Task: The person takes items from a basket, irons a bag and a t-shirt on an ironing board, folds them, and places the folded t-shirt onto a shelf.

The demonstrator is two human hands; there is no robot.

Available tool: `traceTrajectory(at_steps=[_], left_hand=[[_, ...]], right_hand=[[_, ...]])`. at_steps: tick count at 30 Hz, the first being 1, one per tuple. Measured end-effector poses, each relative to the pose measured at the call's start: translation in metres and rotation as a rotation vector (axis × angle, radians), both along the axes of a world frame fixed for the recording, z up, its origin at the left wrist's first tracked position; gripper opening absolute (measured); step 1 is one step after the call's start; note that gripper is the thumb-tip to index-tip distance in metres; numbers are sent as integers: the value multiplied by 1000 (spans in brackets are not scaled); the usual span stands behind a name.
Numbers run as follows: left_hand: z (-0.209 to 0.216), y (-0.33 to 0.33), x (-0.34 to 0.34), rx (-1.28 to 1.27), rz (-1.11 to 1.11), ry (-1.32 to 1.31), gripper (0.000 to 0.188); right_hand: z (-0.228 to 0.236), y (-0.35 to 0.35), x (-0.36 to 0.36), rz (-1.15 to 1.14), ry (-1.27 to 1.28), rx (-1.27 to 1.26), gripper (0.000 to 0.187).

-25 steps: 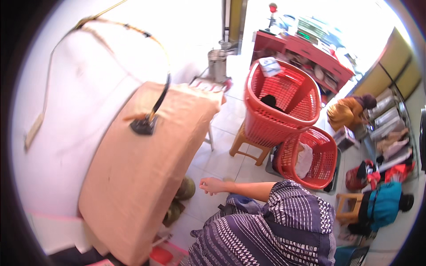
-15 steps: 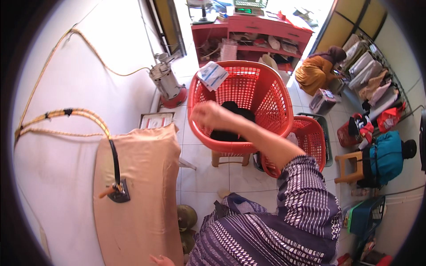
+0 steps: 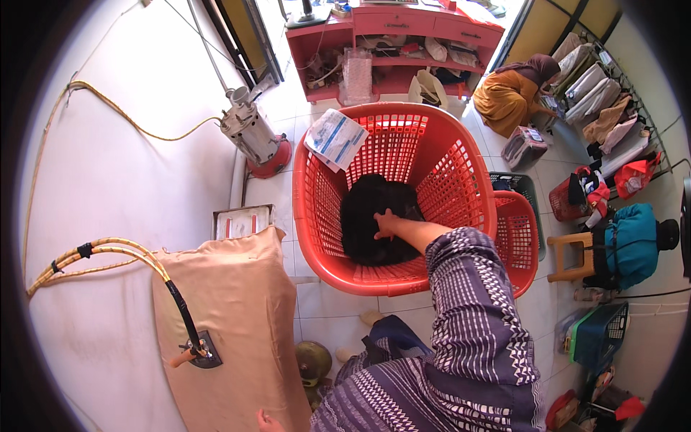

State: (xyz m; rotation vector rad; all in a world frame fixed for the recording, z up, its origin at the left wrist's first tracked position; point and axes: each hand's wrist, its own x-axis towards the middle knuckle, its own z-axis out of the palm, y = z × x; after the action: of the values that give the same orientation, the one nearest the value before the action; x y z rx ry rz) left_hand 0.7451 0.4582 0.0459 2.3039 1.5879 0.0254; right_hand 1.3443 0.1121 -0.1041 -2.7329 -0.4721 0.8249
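Inside a large red plastic laundry basket in front of me lies a bundle of black cloth. My right hand reaches down onto this cloth, its fingers apart and touching the top; any grip on a fold is hard to see. A white paper sheet with blue print hangs over the basket's far left rim. Only the fingertips of my left hand show at the lower edge, stretched out beside the tan-covered ironing board, apparently holding nothing.
A steam iron on hoses rests on the board. A metal boiler stands far left, a pink desk behind the basket. At right: a smaller red basket, a wooden stool, and a person in orange crouching by a clothes rack.
My right hand has dropped from above the basket's left side onto the black cloth inside. The basket appears larger and nearer as the view has shifted. My left hand stays low by the board.
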Motion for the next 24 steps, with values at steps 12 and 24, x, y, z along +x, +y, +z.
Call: traceTrajectory(at_steps=[12, 24], left_hand=[[36, 12, 197, -219, -444, -484, 24], [182, -167, 440, -665, -1126, -1041, 65]], right_hand=[[200, -29, 66, -108, 448, 570, 36], [438, -38, -22, -103, 259, 1392, 21]])
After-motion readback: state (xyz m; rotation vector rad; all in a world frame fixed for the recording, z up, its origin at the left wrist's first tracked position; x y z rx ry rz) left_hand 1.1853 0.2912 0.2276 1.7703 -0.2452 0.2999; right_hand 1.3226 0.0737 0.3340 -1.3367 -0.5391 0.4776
